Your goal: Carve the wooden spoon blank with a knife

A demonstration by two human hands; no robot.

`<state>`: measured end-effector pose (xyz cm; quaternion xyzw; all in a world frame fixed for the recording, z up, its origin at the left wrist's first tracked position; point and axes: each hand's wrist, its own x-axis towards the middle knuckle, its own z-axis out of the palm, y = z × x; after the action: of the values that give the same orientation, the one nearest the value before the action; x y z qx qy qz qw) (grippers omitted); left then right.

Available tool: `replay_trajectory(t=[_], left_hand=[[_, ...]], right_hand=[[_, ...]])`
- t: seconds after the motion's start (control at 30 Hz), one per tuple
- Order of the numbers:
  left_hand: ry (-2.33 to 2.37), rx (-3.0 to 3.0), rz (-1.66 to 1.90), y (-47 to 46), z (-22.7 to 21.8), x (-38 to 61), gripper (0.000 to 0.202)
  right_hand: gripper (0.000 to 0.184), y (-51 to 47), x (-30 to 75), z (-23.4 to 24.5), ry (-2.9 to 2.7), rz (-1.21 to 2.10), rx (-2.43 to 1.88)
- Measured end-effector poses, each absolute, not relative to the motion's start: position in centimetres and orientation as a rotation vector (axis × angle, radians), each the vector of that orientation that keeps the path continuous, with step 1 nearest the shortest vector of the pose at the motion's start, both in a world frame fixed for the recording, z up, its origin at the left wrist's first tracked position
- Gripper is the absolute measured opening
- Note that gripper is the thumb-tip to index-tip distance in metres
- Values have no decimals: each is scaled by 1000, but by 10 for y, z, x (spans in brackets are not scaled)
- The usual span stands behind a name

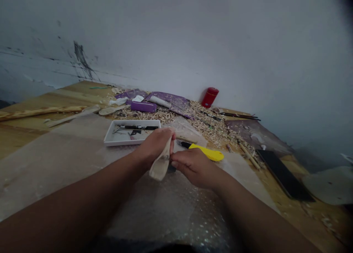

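My left hand (154, 144) is closed round the handle of a pale wooden spoon (160, 164), whose bowl hangs down toward me. My right hand (193, 166) is closed in a fist right beside the spoon's neck, gripping something dark I cannot make out. A yellow-handled knife (207, 153) lies on the table just behind my right hand. Both hands hover over a sheet of bubble wrap (171, 209).
A white tray (113, 139) with dark tools sits behind my left hand. Wood shavings (205, 126), a purple box (143, 106), a red cylinder (209, 97), carved wooden spoons (82, 113) and a black slab (284, 174) lie on the table.
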<state>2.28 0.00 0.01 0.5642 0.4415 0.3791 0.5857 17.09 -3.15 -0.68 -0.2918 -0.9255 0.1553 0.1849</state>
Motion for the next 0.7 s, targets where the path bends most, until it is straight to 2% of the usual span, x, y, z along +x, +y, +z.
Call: replay_trajectory(t=[0.17,0.7], left_hand=[[1011,1240,887,-2,1,23,26],[1008,1270,920,-3,-2,25,26]], right_hand=[[14,-32,175,-5,-2669,502,-732],[18,-33,175,-3,-2604,465,-831]])
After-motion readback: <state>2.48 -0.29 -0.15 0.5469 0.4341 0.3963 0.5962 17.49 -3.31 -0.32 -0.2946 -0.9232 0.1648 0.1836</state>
